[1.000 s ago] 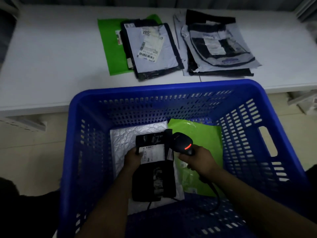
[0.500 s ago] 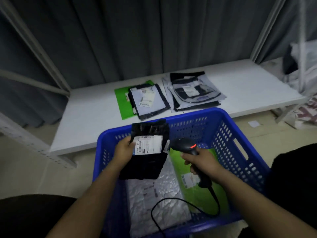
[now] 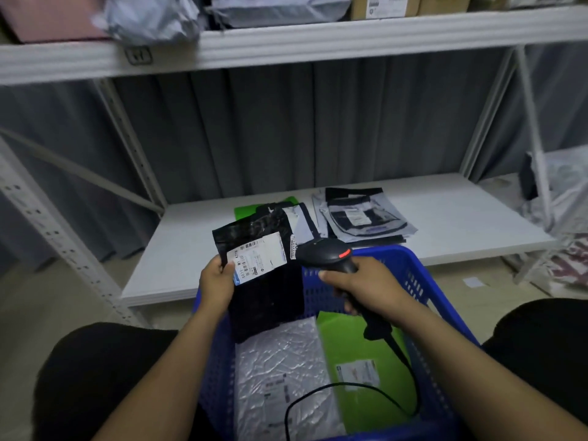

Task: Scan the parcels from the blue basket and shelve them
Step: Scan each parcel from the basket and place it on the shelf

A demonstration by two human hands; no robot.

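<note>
Since the rack is biggest: two shelves. The upper shelf is packed with bags and boxes, too blurred to count. The lower shelf carries two piles of flat parcels, left pile with a green one underneath, right pile grey and black.

One blue basket sits just in front of the lower shelf. Two parcels lie flat in it, side by side: silver parcel on the left, green parcel on the right.

One black parcel is held up over the basket's far left part, tilted, with its white label facing the camera.

One scanner, red light on, has its nose just beside the label's right edge. Its cable loops down into the basket.

The left hand pinches the parcel's left edge, thumb on the label. The right hand has its fingers wrapped round the scanner's handle.

Step, as I judge it: scanning the black parcel, not yet shelved. The next move calls for getting the beam onto the barcode, then laying the parcel on a shelf. That probably leaves two in the basket to do.
</note>
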